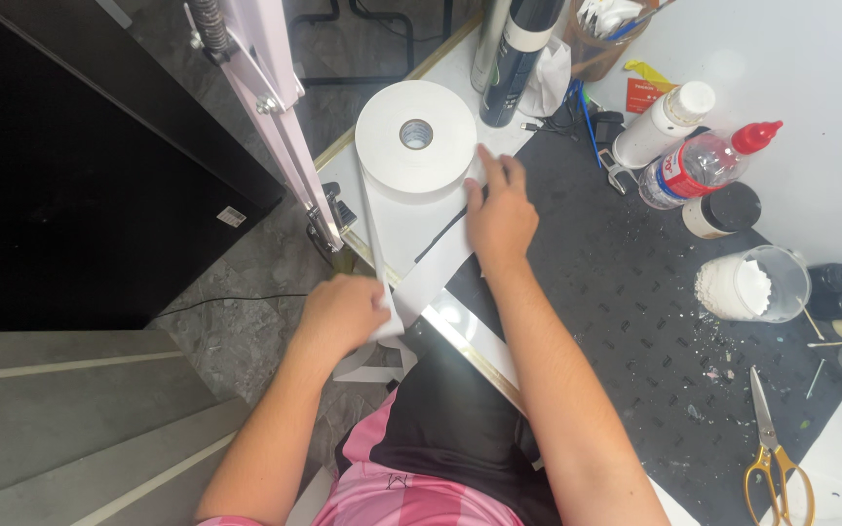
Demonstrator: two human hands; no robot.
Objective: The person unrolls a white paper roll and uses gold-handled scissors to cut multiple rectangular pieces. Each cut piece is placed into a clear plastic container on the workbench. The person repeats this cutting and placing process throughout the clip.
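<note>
Roll of white tape point(415, 136) stands on its flat side near the left edge of the bench point(616, 282). Right hand point(499, 216) lies flat against the roll's near side, fingers spread, gripping nothing; it seems to steady the roll against the pull. Left hand point(341, 312), past the bench edge, has its grip closed on the free strip point(374, 224), drawn taut off the roll. Scissors point(775, 450) lie near the right corner, well apart.
</note>
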